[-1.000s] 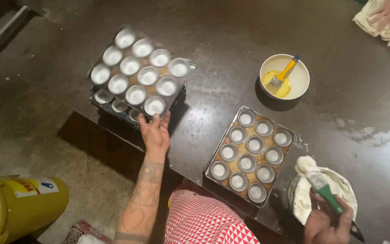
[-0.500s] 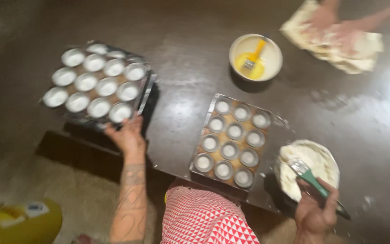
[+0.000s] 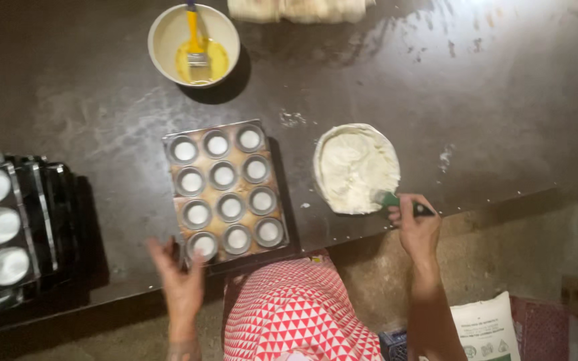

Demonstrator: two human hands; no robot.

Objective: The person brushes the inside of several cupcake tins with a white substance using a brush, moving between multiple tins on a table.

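Muffin tray sits between stacked trays and dough bowl.

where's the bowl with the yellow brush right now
In the head view the cream bowl with the yellow brush sits top left on the dark table, beyond the muffin tray.

Dark worktable, muffin tray, batter bowl, brush bowl, stacked trays
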